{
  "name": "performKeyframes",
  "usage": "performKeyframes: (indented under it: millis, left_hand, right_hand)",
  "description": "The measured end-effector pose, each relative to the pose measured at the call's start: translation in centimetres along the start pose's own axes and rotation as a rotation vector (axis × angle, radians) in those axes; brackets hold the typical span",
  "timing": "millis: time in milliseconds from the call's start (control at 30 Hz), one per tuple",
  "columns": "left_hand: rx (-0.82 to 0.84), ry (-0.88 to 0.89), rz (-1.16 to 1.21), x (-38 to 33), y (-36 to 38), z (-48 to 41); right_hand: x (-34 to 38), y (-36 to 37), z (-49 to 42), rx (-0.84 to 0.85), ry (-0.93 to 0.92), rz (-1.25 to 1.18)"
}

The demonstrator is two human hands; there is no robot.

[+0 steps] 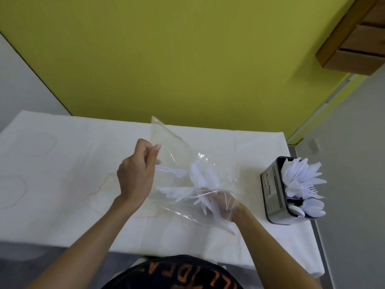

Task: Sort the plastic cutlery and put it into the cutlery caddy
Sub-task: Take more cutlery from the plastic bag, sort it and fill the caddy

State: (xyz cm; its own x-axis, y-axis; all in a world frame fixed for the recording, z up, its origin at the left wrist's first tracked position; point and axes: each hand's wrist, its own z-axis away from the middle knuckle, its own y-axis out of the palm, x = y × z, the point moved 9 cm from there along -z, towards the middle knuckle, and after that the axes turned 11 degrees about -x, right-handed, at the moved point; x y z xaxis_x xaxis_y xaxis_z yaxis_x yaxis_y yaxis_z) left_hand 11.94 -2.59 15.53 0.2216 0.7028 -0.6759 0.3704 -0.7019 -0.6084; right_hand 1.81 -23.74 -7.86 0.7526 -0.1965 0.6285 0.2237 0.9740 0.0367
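A clear plastic bag (177, 151) hangs over the middle of the table, and my left hand (135, 176) pinches its upper edge. White plastic cutlery (200, 180) is bunched inside the bag. My right hand (223, 205) is under or inside the bag's lower part, seen through the plastic, with its fingers around several white pieces. A single white fork (173, 171) pokes out beside my left hand. At the right edge of the table stands the black cutlery caddy (273, 192), which holds white knives, forks and spoons (304, 184) in separate compartments.
The table (62, 163) is covered with a white cloth bearing faint stains. A yellow-green wall stands behind it. The table's right edge is just past the caddy, with grey floor (354, 163) beyond.
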Motion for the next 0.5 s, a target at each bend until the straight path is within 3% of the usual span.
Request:
performKeyframes:
  millis: [100,133,233,300,367,500]
  left_hand:
    - [-0.013,-0.117,0.170,1.1,0.0,-1.1]
    - [0.002,-0.111,0.175,1.3,0.1,-1.5]
    - [-0.019,-0.125,0.150,2.8,-0.3,-2.7]
    - [-0.093,-0.145,0.146,4.0,-1.0,-3.2]
    - [-0.139,-0.163,0.126,5.2,-1.4,-3.7]
    - [-0.098,-0.180,0.046,6.8,-0.4,-3.9]
  right_hand:
    - [0.2,0.2,-0.2,0.113,-0.113,0.077]
    - [-0.1,-0.3,-0.3,0.079,-0.107,0.075]
    - [-1.1,-4.0,-1.1,-0.241,-0.104,0.027]
    - [0.0,-5.5,-0.8,-0.412,-0.209,0.177]
    - [1.3,-6.3,-0.2,-0.539,-0.310,0.409]
    - [2.6,-6.4,0.5,-0.642,-0.458,0.440]
